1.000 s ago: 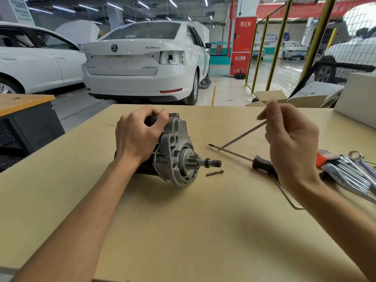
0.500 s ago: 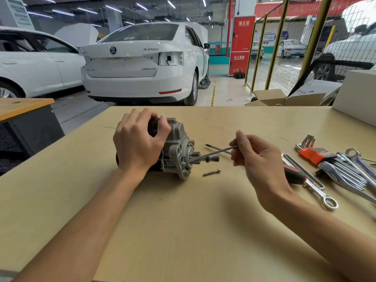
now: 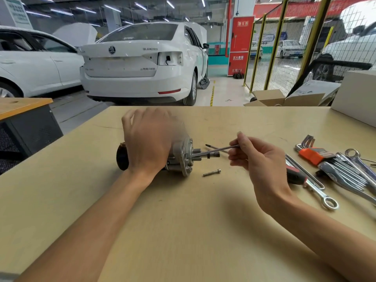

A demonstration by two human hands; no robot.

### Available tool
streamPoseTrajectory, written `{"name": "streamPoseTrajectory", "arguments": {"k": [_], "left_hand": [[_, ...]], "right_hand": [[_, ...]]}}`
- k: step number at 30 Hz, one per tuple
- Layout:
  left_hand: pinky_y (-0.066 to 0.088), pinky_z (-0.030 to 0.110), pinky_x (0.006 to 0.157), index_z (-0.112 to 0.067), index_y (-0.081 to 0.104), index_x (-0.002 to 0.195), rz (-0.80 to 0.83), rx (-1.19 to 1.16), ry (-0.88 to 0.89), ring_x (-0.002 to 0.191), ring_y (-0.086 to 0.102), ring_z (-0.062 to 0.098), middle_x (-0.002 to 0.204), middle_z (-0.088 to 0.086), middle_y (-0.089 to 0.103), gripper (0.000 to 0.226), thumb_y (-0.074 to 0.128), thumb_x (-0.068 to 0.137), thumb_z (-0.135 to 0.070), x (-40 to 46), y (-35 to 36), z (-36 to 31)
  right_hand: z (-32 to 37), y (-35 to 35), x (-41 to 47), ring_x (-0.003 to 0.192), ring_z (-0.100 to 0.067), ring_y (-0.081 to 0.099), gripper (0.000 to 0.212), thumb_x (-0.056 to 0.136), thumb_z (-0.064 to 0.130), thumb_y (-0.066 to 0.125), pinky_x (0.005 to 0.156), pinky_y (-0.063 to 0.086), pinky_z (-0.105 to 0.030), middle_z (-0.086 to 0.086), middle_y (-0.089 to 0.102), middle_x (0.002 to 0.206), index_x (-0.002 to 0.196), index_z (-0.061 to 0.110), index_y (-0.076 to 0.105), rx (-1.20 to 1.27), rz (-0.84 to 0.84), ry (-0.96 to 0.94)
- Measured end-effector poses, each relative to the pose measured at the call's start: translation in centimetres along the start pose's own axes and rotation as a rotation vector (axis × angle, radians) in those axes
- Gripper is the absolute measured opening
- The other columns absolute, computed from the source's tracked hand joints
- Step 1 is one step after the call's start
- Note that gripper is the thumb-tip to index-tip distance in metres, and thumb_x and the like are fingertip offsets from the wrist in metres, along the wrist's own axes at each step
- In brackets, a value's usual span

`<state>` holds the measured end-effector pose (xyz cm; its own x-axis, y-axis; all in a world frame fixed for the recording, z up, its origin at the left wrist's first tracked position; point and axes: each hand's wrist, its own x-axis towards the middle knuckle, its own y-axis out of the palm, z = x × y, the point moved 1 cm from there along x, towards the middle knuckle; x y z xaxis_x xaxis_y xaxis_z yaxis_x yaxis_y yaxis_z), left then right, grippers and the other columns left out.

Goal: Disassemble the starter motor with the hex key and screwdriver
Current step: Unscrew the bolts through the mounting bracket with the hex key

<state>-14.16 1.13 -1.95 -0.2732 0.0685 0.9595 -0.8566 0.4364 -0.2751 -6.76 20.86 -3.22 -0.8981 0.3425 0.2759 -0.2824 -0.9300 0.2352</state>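
Starter motor (image 3: 183, 157) on its side mid-bench, steadied by the left hand (image 3: 148, 143) wrapped over its body. Right hand (image 3: 258, 159) pinches a long rod (image 3: 215, 150) at the end housing. One bolt (image 3: 211, 172) lies removed; housing apparently still attached, screwdriver (image 3: 294, 176) idle.

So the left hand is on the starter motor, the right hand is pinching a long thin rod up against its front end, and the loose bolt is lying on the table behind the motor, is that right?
Not quite. The head view shows the loose bolt lying on the table in front of the starter motor, nearer the camera, not behind it. The rest holds: the left hand is on the motor, and the right hand pinches the long thin rod against its front end.
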Motion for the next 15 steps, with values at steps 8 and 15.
{"name": "streamPoseTrajectory", "arguments": {"k": [8,15], "left_hand": [[0.026,0.025,0.067,-0.009,0.069,0.090,0.068,-0.073,0.020,0.068,0.055,0.025,0.077,0.005,0.067,0.035,0.043,0.098,-0.031,0.43,-0.23,0.48],[0.028,0.027,0.068,-0.007,0.069,0.090,0.058,-0.133,-0.003,0.071,0.055,0.026,0.079,0.006,0.068,0.036,0.043,0.099,-0.030,0.39,-0.21,0.39]], "right_hand": [[0.14,-0.11,0.01,0.059,-0.012,0.064,0.029,0.100,0.020,0.057,0.059,0.054,-0.020,-0.003,0.068,0.062,0.078,0.007,0.071,0.004,0.031,0.044],[0.25,-0.04,-0.19,0.058,-0.011,0.063,0.029,0.100,0.020,0.058,0.057,0.053,-0.020,-0.003,0.068,0.061,0.078,0.007,0.071,0.007,0.020,0.018]]}}
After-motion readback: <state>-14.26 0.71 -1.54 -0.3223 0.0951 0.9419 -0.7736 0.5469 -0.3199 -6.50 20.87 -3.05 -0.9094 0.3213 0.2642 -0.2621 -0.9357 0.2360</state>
